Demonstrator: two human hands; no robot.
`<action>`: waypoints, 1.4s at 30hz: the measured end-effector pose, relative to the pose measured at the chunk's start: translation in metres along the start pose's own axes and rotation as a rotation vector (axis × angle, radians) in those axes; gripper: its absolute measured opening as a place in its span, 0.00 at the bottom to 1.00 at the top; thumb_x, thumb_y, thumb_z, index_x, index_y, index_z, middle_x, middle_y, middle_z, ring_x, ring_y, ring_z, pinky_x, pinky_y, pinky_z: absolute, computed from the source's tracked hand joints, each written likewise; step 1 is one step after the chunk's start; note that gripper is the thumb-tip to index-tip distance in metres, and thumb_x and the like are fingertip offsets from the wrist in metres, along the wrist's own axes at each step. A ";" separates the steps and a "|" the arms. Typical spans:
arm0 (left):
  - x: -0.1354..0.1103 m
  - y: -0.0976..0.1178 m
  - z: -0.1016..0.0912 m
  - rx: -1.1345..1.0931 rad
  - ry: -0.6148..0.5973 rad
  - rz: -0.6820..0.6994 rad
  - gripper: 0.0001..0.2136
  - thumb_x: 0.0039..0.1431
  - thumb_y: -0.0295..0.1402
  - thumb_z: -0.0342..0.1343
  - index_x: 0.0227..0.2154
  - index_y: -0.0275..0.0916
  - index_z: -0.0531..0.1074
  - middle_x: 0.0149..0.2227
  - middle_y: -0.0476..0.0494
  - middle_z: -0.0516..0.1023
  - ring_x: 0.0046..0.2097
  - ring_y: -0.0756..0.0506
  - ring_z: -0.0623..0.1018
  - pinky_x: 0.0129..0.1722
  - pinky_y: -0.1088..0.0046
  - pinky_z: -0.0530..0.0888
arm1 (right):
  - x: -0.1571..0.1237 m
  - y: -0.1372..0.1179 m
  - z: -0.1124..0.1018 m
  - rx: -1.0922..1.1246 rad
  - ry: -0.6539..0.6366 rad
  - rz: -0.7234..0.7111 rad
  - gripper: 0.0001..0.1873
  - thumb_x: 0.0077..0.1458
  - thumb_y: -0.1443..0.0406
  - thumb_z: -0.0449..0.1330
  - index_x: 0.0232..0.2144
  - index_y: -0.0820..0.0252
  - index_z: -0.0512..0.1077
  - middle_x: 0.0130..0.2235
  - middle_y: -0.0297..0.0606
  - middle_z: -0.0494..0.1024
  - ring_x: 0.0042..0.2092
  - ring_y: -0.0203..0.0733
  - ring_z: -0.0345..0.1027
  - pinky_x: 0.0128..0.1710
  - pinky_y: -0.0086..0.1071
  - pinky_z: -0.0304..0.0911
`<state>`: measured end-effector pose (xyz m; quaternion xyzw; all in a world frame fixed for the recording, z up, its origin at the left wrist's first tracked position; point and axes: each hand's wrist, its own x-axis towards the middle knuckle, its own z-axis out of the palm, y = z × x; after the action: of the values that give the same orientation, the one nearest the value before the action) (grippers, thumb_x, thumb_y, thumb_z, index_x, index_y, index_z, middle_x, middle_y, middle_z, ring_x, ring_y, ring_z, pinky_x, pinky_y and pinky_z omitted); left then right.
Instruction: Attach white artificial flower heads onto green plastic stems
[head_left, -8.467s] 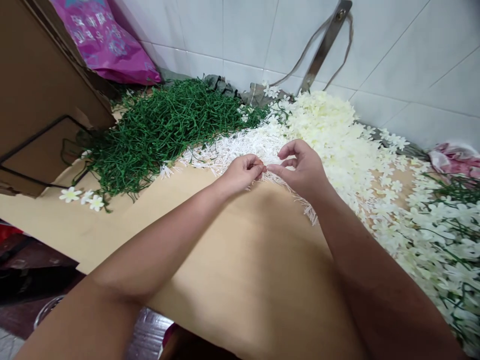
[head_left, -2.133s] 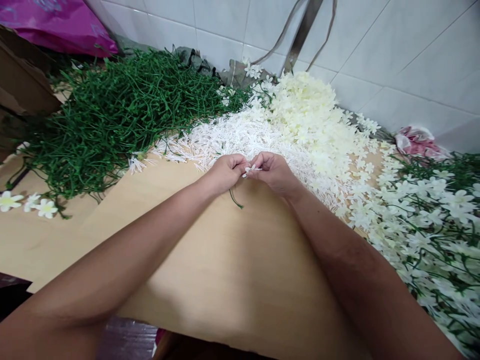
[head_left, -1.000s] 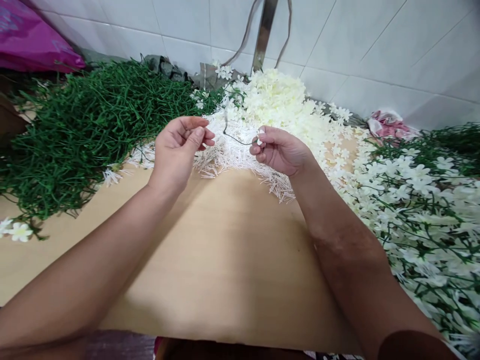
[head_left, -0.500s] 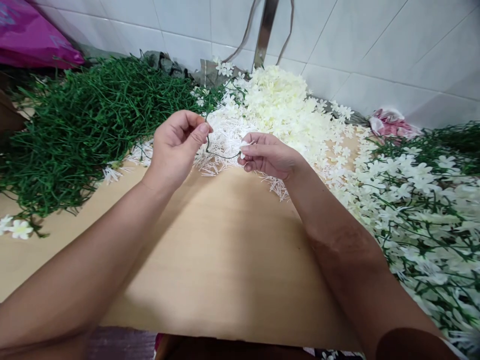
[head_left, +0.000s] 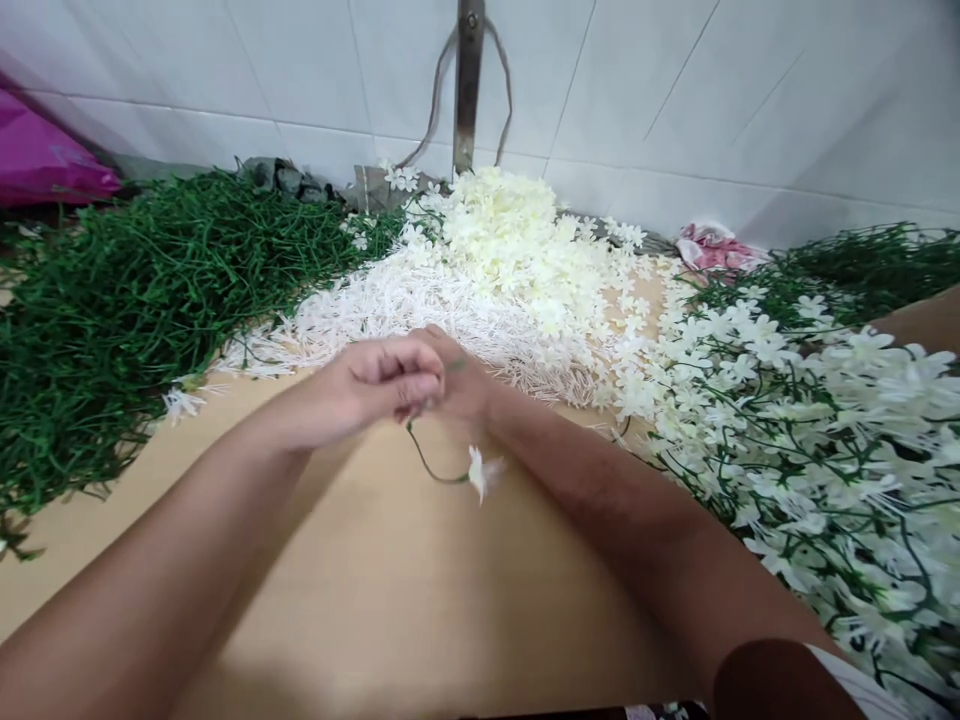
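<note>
My left hand (head_left: pixel 379 385) is closed in a pinch on the top of a thin green stem (head_left: pixel 421 458). The stem curves down to a small white flower (head_left: pixel 478 472) hanging just above the tan board (head_left: pixel 390 590). Behind my left hand, my right hand (head_left: pixel 463 385) is partly hidden; its fingers are curled at the same spot, and what they grip I cannot make out. Both hands are at the near edge of a heap of white stamen pieces (head_left: pixel 390 305).
A big pile of green stems (head_left: pixel 127 300) lies to the left. Cream petals (head_left: pixel 525 240) are heaped at the back centre. Finished flower sprigs (head_left: pixel 810 420) cover the right side. A white tiled wall with a metal bracket (head_left: pixel 469 80) stands behind; a pink bag (head_left: pixel 37 165) at far left.
Half a second ago the stem stretched between my raised hands. The hands have dropped and met, and the flower end now hangs free below my left hand. The view has panned right.
</note>
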<state>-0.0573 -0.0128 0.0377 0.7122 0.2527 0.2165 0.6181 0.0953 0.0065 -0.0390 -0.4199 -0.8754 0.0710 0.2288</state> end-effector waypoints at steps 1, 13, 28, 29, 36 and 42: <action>0.000 -0.002 0.006 0.115 -0.093 -0.058 0.10 0.51 0.38 0.59 0.25 0.37 0.69 0.21 0.52 0.66 0.23 0.54 0.65 0.23 0.77 0.62 | 0.001 0.002 0.002 -0.061 -0.015 -0.002 0.07 0.54 0.66 0.56 0.33 0.65 0.72 0.37 0.44 0.71 0.42 0.43 0.59 0.44 0.37 0.59; -0.004 -0.011 0.021 0.792 -0.372 -0.321 0.07 0.55 0.32 0.49 0.29 0.39 0.72 0.30 0.49 0.73 0.31 0.51 0.69 0.33 0.75 0.63 | -0.002 0.013 -0.028 0.025 -0.012 0.258 0.09 0.52 0.75 0.55 0.36 0.66 0.70 0.36 0.43 0.74 0.37 0.39 0.63 0.38 0.34 0.58; 0.013 0.010 0.019 0.954 -0.230 -0.421 0.05 0.51 0.36 0.52 0.28 0.41 0.69 0.25 0.48 0.73 0.27 0.47 0.69 0.28 0.72 0.60 | -0.022 0.065 -0.113 0.743 0.743 0.572 0.07 0.51 0.68 0.60 0.24 0.60 0.65 0.24 0.29 0.63 0.25 0.27 0.54 0.26 0.27 0.55; 0.023 0.012 0.016 1.019 -0.156 -0.385 0.06 0.51 0.36 0.52 0.26 0.41 0.70 0.26 0.47 0.73 0.27 0.47 0.69 0.28 0.71 0.60 | -0.026 0.071 -0.119 0.784 0.826 0.598 0.07 0.51 0.67 0.61 0.24 0.60 0.65 0.24 0.28 0.63 0.25 0.27 0.54 0.25 0.26 0.54; 0.142 0.007 0.026 1.051 0.395 -0.113 0.06 0.53 0.33 0.55 0.32 0.39 0.74 0.37 0.39 0.75 0.38 0.42 0.73 0.36 0.68 0.65 | -0.038 0.080 -0.134 0.973 1.019 0.679 0.07 0.50 0.66 0.62 0.23 0.60 0.67 0.24 0.28 0.64 0.24 0.25 0.53 0.24 0.24 0.54; 0.185 -0.014 0.031 1.123 0.485 -0.065 0.05 0.53 0.29 0.53 0.30 0.37 0.73 0.40 0.35 0.73 0.43 0.38 0.73 0.41 0.62 0.66 | -0.034 0.080 -0.129 0.922 0.910 0.673 0.05 0.50 0.66 0.61 0.25 0.59 0.68 0.25 0.29 0.69 0.27 0.28 0.62 0.29 0.26 0.59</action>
<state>0.1050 0.0810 0.0187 0.8515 0.4833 0.1874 0.0797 0.2293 0.0229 0.0381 -0.5151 -0.3985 0.3172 0.6894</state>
